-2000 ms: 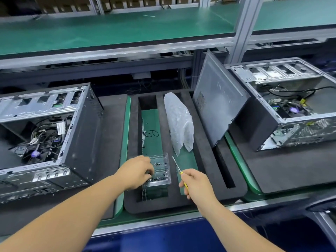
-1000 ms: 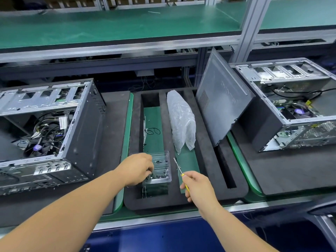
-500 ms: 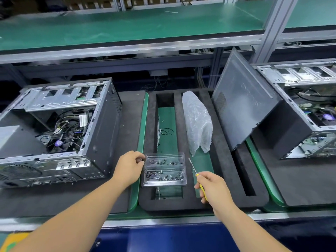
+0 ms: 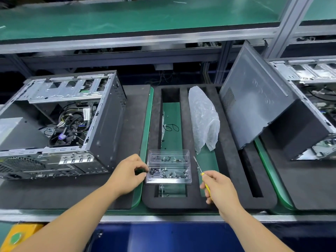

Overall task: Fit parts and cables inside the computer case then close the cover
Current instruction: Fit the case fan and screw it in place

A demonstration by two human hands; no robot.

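An open computer case (image 4: 60,124) lies on its side at the left, with cables and a fan showing inside. A clear plastic screw tray (image 4: 169,167) holding several small screws rests across the black foam fixture (image 4: 231,179) in the middle. My left hand (image 4: 127,173) is at the tray's left rim, thumb and forefinger pinched on what looks like a small dark screw. My right hand (image 4: 220,188) grips a yellow-handled screwdriver (image 4: 198,166), its tip pointing up and left beside the tray. A grey side cover (image 4: 254,99) leans against a second open case (image 4: 309,106) at the right.
A crumpled clear plastic bag (image 4: 203,119) lies on the foam fixture behind the tray. A thin black cable loop (image 4: 171,127) sits in the green slot. A green shelf (image 4: 127,17) on aluminium posts runs overhead at the back. The bench's metal edge (image 4: 163,218) is near me.
The view has swung left, bringing the left case closer to centre. My left hand has drawn back from inside the tray to its left rim. My right hand still holds the screwdriver.
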